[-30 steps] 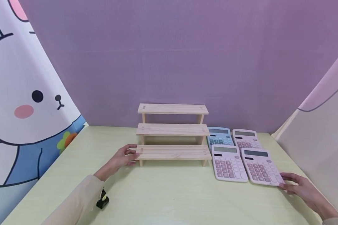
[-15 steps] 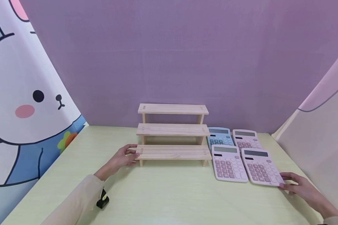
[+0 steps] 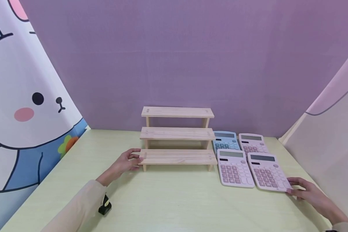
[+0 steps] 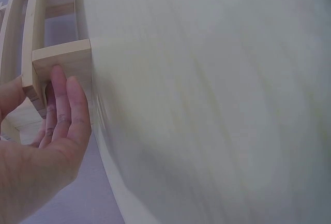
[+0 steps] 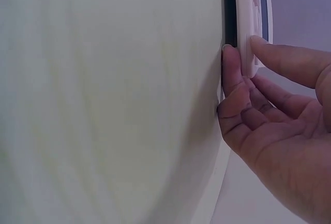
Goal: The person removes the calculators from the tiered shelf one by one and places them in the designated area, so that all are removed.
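A three-tier wooden display stand (image 3: 178,157) stands at the middle of the table, its bare shelves rising toward the back. My left hand (image 3: 123,166) grips the left end of its lowest shelf. In the left wrist view the thumb lies over the board (image 4: 33,79) and the fingers reach beneath it. My right hand (image 3: 311,195) pinches the lower right corner of a pink calculator (image 3: 268,174). The right wrist view has the thumb on the calculator's (image 5: 247,27) top face and fingers under its edge, with a dark gap between calculator and table.
Left of that calculator lies another pink one (image 3: 236,170). Behind them are a blue calculator (image 3: 226,140) and a further pink calculator (image 3: 253,143). A purple backdrop (image 3: 177,58) closes off the table's (image 3: 177,199) back. A black strap piece (image 3: 105,207) hangs by the left sleeve.
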The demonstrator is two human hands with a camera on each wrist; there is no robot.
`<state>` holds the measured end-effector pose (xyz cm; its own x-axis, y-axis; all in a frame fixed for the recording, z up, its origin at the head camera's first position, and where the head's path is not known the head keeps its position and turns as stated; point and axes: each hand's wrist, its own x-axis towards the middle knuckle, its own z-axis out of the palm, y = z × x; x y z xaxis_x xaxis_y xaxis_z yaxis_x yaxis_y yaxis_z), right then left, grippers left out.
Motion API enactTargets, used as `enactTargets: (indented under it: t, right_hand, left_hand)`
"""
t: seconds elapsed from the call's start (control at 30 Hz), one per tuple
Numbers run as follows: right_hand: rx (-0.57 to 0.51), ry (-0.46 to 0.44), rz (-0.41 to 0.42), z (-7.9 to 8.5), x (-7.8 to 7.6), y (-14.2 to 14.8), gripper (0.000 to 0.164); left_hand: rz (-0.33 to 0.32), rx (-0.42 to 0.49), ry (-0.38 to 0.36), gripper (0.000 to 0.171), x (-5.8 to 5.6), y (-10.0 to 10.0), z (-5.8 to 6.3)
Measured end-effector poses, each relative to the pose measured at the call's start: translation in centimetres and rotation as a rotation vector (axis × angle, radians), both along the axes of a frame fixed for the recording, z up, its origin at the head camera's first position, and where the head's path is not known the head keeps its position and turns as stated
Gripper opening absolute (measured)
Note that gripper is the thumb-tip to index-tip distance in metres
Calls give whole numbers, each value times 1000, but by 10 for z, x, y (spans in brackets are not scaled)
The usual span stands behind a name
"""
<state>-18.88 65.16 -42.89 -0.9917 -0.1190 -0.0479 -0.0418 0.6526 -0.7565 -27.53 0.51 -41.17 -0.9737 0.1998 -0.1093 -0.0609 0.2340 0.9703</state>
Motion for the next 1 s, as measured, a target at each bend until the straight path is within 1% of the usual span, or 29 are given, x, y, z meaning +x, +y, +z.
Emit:
enactTargets:
  t: [0.13, 0.27, 0.33, 0.37, 0.43, 0.47, 0.5, 0.6, 0.63, 0.7, 0.8, 0.83, 0.93, 1.0]
  right_hand:
    - [-23, -14, 7, -2, 0, 1, 37]
    - [-14, -33, -5, -1, 1, 1, 42]
    - [-11, -35, -15, -1, 1, 0, 42]
    - [-12, -31, -10, -1, 1, 0, 40]
    - [-27, -24, -2, -1, 1, 1, 30]
    - [-38, -16, 6, -1, 2, 1, 27]
    - [-49, -5, 15, -1, 2, 1, 28]
    - [-71, 14, 30, -2, 3, 2, 42]
    - [-74, 22, 31, -3, 3, 2, 43]
    - [-68, 23, 26, -3, 3, 2, 40]
    - [-48, 20, 11, -3, 3, 1, 26]
    - [-38, 21, 14, -3, 3, 2, 25]
    - [-27, 19, 2, -3, 2, 1, 29]
    - [-33, 23, 3, -4, 2, 2, 26]
  left_hand:
    - [1, -13, 5, 53, 1, 1, 1]
    - [1, -20, 11, 52, 1, 1, 1]
    - [-1, -21, 10, 53, 1, 1, 0]
    - [-2, -21, 7, 53, 2, 1, 0]
    - [5, -20, -2, 53, 2, 1, 0]
    - [2, -22, -3, 54, 2, 0, 0]
    - [0, -24, -5, 54, 2, 0, 0]
    - [8, -18, -4, 54, 2, 0, -1]
    - [6, -16, 0, 54, 2, 0, -1]
    - [6, -11, 4, 54, 2, 0, -1]
    - [11, -10, 4, 53, 2, 0, -1]
    - [11, -12, 4, 53, 2, 0, 0]
    - [14, -18, 2, 53, 3, 0, 1]
    - [15, -24, 2, 53, 3, 1, 2]
